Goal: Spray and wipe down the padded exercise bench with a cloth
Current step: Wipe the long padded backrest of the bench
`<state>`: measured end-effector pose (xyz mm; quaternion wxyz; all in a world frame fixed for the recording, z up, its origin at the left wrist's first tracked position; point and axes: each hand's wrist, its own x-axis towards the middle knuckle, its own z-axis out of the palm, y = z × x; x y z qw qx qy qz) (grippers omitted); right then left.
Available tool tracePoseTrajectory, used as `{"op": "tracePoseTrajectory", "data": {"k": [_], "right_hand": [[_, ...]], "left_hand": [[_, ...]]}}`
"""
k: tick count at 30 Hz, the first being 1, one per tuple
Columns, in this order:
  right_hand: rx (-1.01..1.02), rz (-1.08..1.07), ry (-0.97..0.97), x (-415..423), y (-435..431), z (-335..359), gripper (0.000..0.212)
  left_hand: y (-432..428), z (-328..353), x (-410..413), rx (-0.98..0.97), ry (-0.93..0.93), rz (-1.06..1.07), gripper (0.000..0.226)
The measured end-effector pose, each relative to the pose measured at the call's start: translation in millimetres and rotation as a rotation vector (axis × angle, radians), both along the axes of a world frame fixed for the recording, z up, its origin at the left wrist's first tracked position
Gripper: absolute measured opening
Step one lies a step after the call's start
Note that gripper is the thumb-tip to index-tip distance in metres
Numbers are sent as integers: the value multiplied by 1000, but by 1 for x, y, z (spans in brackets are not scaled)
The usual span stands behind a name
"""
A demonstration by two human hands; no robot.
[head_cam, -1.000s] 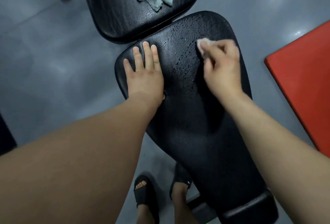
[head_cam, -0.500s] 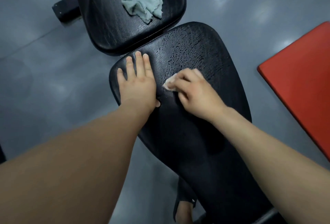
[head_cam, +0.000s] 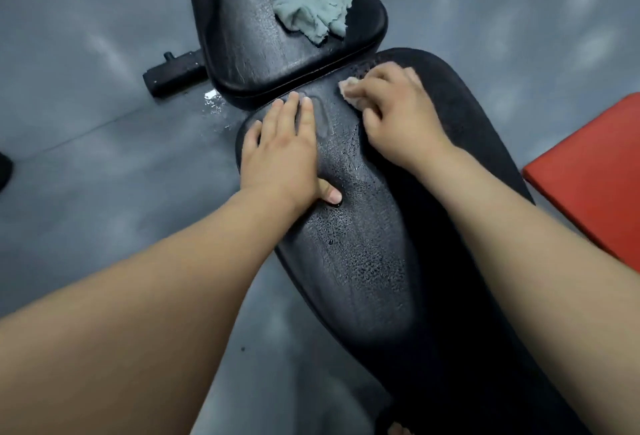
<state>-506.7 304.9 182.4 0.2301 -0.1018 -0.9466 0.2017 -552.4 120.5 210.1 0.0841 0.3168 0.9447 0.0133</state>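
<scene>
While the right hand (head_cam: 398, 116) presses a small cloth (head_cam: 348, 86) onto the near pad (head_cam: 363, 261), fingers curled over it, the left hand (head_cam: 280, 154) lies flat and open on the same pad, holding nothing. The pad is wet and shiny with drops. So the flat hand could slip if the person leans hard on it. The cloth is tiny and mostly hidden. It may soak fast and just smear the wet about, or slide out. A bigger grey rag (head_cam: 317, 10) sits unused on the far pad (head_cam: 249, 36). The floor (head_cam: 214, 102) looks wet too, so a foot could slide.
</scene>
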Motion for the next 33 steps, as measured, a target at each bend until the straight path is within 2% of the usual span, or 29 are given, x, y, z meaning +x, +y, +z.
{"op": "tracePoseTrajectory", "data": {"k": [4,7,9,12,14,16,19,22,24,26,28,33], "right_hand": [[54,203,14,28,-12,-7,26],[-86,261,-29,44,-14,2,16],[-170,115,-3,34,-3,10,14],[-122,-135,34,5,24,13,18],[-79,-172,-13,-8,20,8,21],[-36,-112,-40,-7,-5,6,22],[20,122,-25,13,-37,8,17],[49,279,-52,27,-33,17,16],[42,157,-31,21,-8,21,18],[32,-88,4,6,20,20,23],[6,-222,-34,-7,31,15,30],[42,-63,4,-26,-7,10,27]], "left_hand": [[-5,-9,-5,82,-19,-3,153],[-9,-13,-9,130,-2,-18,154],[-13,-15,-7,170,9,-26,151],[-18,-18,1,229,22,43,147],[-21,-22,10,267,55,125,139],[-28,-27,23,319,104,196,127],[-38,-36,41,438,139,307,119],[-33,-43,47,571,20,479,125],[-26,-47,47,608,-22,525,129],[-22,-52,48,619,19,519,128],[-22,-56,50,626,59,517,127],[-22,-58,51,653,115,517,127]]}}
